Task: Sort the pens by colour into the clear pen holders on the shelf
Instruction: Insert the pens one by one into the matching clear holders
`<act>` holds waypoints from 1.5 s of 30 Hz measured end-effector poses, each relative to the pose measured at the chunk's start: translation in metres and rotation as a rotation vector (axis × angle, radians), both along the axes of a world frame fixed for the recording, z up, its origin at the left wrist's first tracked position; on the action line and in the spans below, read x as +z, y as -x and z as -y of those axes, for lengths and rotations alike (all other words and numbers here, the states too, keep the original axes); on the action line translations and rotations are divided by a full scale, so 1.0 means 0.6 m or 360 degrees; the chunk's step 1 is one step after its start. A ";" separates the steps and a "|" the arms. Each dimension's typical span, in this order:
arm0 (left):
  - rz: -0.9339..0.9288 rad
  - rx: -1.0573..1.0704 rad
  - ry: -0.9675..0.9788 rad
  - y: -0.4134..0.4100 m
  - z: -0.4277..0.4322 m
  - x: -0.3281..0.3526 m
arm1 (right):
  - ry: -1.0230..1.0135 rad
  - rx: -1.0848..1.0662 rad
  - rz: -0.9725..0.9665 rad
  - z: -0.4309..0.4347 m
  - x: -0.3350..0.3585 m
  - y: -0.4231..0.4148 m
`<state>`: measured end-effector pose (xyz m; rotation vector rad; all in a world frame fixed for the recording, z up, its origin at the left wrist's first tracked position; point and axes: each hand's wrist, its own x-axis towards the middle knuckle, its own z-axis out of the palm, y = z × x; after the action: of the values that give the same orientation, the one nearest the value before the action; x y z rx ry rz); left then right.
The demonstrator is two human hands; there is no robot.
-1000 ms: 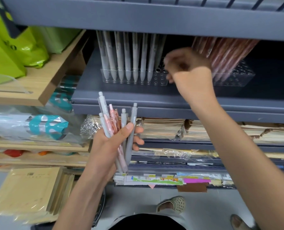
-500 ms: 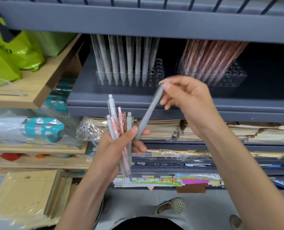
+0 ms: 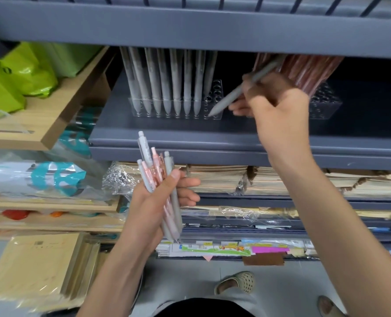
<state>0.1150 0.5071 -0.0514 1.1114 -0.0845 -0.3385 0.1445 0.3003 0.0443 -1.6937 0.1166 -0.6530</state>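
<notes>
At the far left, green bags (image 3: 14,72) are seen on a wooden shelf (image 3: 53,115), and a stack of tan packets (image 3: 37,268) lies lower down. A bundle of pens (image 3: 154,172) (grey and pink ones mixed) is gripped by the left hand (image 3: 153,207) below the front edge of the grey shelf (image 3: 190,138). Its fingers are curled round the barrels, with the thumb laid across the front, and the click ends are pointed up.

On the grey shelf above, a clear pen holder (image 3: 216,92) is filled along its front row with grey pens (image 3: 167,81), which are stood tips down and leaned back; open holes are seen at its right end. A single grey pen (image 3: 231,97) is pinched in the curled fingers of the right hand (image 3: 279,106) and is held tilted, its tip lowered to the front right corner of that holder and its upper end raised toward the right. Whether the tip is seated in a hole cannot be told.

Further right, partly hidden behind the right hand, a second clear holder (image 3: 324,104) is set well apart from the first on the same shelf, and pink pens (image 3: 308,67) are stood in it, leaned back likewise. Beneath the grey shelf, wrapped stacks of paper (image 3: 270,181) are stored. At the bottom, a shoe (image 3: 235,282) is seen on the floor (image 3: 281,291).
</notes>
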 end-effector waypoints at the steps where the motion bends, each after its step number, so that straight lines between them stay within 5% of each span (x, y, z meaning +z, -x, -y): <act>1: -0.0017 0.0020 -0.0002 0.002 -0.001 0.000 | 0.0025 -0.0083 0.0054 0.001 0.000 -0.009; 6: -0.0099 0.0040 -0.0035 0.009 -0.005 0.003 | 0.0353 -0.0140 0.0196 -0.008 -0.008 -0.049; 13: -0.0113 0.0089 -0.0060 0.010 -0.013 0.000 | 0.0840 -0.0252 -0.0135 -0.008 0.006 -0.098; 27: -0.0052 -0.0041 -0.0058 0.028 -0.022 -0.004 | 0.0688 -0.0224 -0.0324 -0.013 0.013 -0.120; 31: -0.0021 -0.0047 -0.0023 0.031 -0.020 -0.001 | 0.0471 -0.0249 -0.0124 -0.020 0.007 -0.080; 38: -0.0026 -0.0088 0.0021 0.031 -0.011 0.009 | 0.0640 0.0820 -0.0558 -0.043 -0.026 0.025; 45: -0.0028 -0.0088 -0.0012 0.031 0.007 0.014 | 0.0383 0.1025 -0.0610 -0.039 -0.049 0.041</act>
<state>0.0965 0.5031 -0.0431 1.1146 -0.0985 -0.3985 0.1198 0.3237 0.0148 -1.9313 -0.2415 0.1466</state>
